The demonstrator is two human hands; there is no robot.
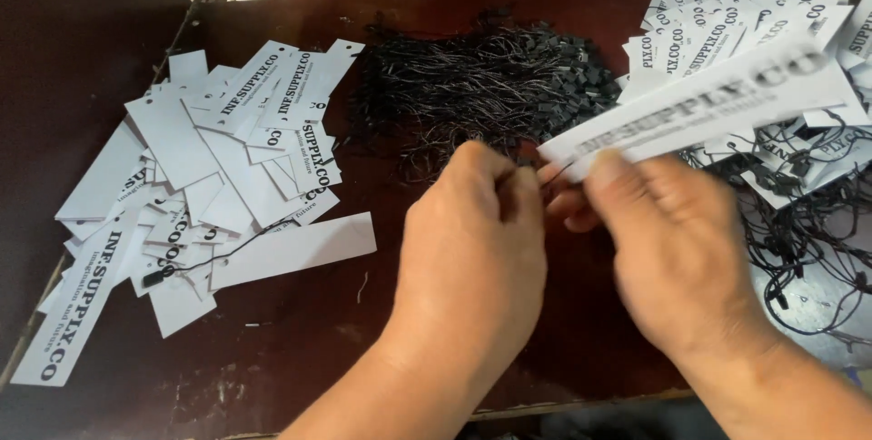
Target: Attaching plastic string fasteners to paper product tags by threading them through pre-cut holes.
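My right hand (677, 245) pinches one end of a long white paper tag (718, 99) with black print, holding it tilted up to the right. Its image is blurred. My left hand (477, 240) is closed beside it, fingertips pinched at the tag's near end on what looks like a thin black string (551, 177). Both hands hover over the dark brown table (300, 331), just in front of a heap of black string fasteners (481, 86).
A loose pile of white tags (195, 181) lies at the left, one with a black string attached. A second heap of white tags with strings (781, 40) sits at the right. The table's front edge runs below my wrists.
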